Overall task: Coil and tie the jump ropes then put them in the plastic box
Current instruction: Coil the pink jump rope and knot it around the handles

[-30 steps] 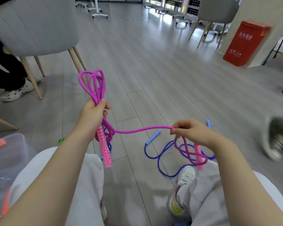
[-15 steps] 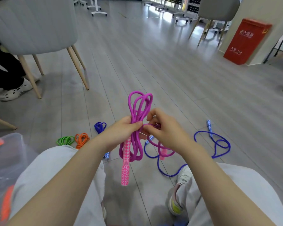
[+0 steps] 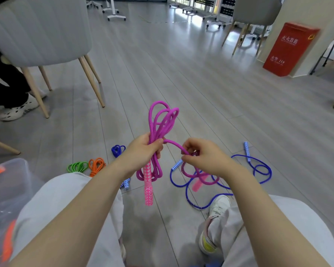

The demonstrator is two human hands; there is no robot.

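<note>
My left hand (image 3: pixel 143 151) grips a bundle of the magenta jump rope (image 3: pixel 162 120) at its middle, loops standing above the fist and one pink patterned handle (image 3: pixel 148 187) hanging below. My right hand (image 3: pixel 202 155) pinches the free strand of the same rope just to the right; more loops and the second pink handle (image 3: pixel 198 185) dangle under it. A loose blue jump rope (image 3: pixel 258 170) lies spread on the floor by my right foot. The clear plastic box (image 3: pixel 6 189) sits at the lower left beside my knee.
Coiled green (image 3: pixel 77 167), orange (image 3: pixel 96 165) and blue (image 3: pixel 118 150) ropes lie on the floor left of my hands. A grey chair (image 3: pixel 41 31) with a seated person's shoe (image 3: pixel 15 110) is at the upper left; a red cabinet (image 3: pixel 289 49) stands far right.
One second ago my hands were apart with the strand stretched between them. They came together at the coil, and now my right hand has drawn slightly right, pulling a short arc of rope.
</note>
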